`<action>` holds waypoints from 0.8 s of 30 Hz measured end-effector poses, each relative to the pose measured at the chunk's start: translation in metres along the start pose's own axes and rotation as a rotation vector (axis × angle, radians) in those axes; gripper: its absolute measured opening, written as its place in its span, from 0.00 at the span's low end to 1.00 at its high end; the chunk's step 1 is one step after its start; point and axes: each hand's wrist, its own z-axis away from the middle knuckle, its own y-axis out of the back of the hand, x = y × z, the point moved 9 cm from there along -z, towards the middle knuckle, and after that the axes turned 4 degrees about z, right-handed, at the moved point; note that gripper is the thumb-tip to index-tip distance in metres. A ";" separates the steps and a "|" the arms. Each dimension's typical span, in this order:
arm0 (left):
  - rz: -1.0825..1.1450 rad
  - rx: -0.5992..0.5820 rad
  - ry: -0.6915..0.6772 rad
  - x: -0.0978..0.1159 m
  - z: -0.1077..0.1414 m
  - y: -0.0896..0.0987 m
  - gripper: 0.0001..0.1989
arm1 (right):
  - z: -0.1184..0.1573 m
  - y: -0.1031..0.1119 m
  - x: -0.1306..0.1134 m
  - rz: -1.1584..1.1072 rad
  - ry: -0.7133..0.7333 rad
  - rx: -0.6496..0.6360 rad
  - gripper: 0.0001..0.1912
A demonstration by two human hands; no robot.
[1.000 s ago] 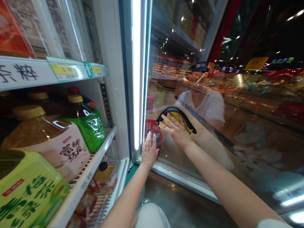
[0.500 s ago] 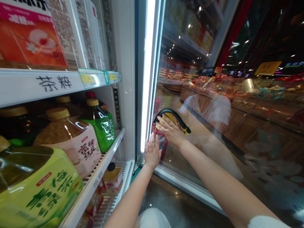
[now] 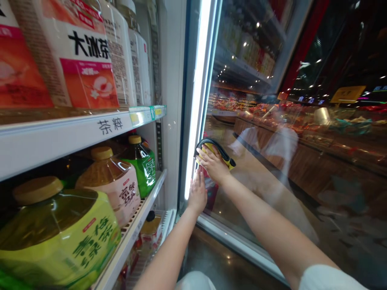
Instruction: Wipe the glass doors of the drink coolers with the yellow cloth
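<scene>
1. Shop: glass door [image 3: 260, 173] faces the hands; shelves [image 3: 60, 139] to their left.
2. Right hand [image 3: 213, 164]: open, pressing cloth [image 3: 222, 150] against door.
3. Left hand [image 3: 198, 196]: open, just below cloth.
4. Cloth: beneath right palm, long axis sloping down rightward.
5. Bottles [image 3: 63, 221], left of hands: capped, brownish liquid inside.

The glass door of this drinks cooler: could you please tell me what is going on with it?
A person's right hand holds a yellow and black cloth flat against the glass door, near the bright light strip. The left hand is just below, fingers extended and holding nothing; whether it touches the glass is unclear. Large tea bottles stand on the shelves to the left.
</scene>
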 end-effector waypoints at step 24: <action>-0.059 0.120 -0.006 0.021 -0.068 0.058 0.42 | -0.045 0.048 0.041 0.032 -0.026 0.103 0.23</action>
